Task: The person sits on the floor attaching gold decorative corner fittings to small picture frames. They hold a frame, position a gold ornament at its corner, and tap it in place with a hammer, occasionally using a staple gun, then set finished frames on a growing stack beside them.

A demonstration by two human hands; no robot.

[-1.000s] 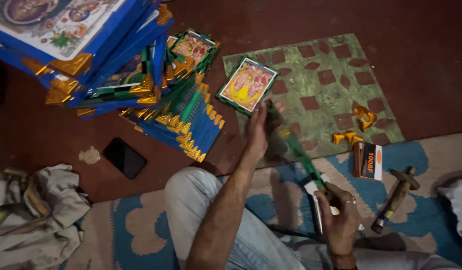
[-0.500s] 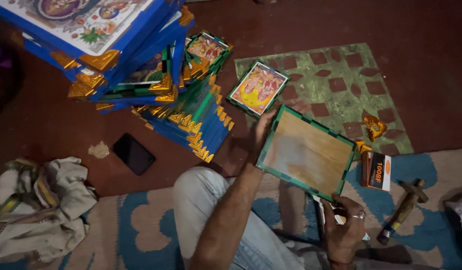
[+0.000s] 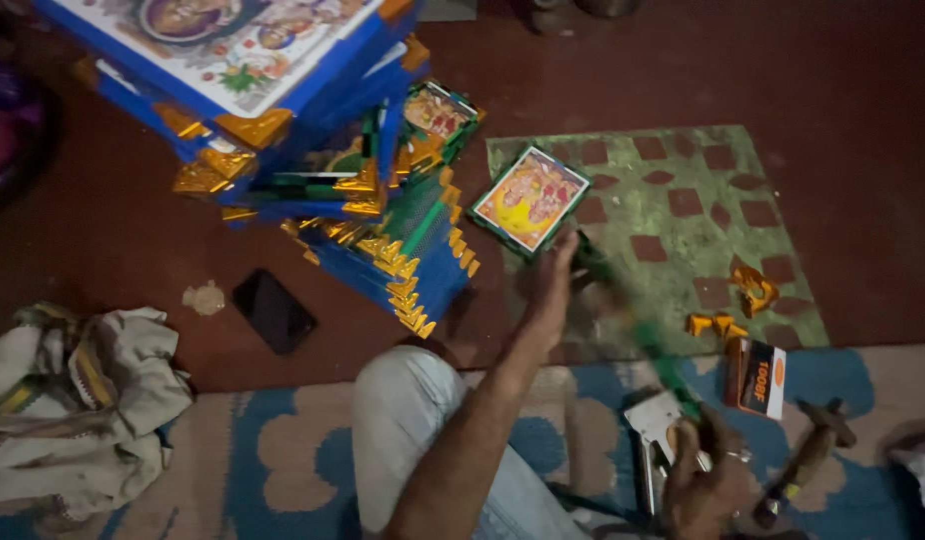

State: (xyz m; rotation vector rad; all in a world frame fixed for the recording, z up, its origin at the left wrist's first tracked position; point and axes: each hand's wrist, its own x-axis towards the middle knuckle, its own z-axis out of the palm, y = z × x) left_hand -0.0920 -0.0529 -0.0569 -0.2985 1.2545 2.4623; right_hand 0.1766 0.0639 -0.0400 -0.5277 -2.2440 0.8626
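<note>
My left hand point(image 3: 549, 283) reaches forward and grips the upper end of a green picture frame point(image 3: 643, 335). The frame is seen edge-on and blurred, slanting down to the right. My right hand point(image 3: 705, 482), with a ring on one finger, holds the frame's lower end close to my lap. A silver staple gun point(image 3: 651, 432) lies right beside that hand, touching or nearly touching it. Just beyond my left hand, a small framed colourful picture point(image 3: 531, 198) lies on a green patterned mat point(image 3: 698, 215).
A leaning stack of blue and green frames with gold corners point(image 3: 383, 235) stands at the back left. Loose gold corner pieces point(image 3: 753, 290), an orange and black box point(image 3: 758, 375) and a hammer point(image 3: 808, 460) lie at the right. A dark phone point(image 3: 273, 310) and crumpled cloth point(image 3: 78, 405) lie left.
The green frame was edge-on, then turned flat to show its brown back, and is edge-on again now. Both hands stayed on it.
</note>
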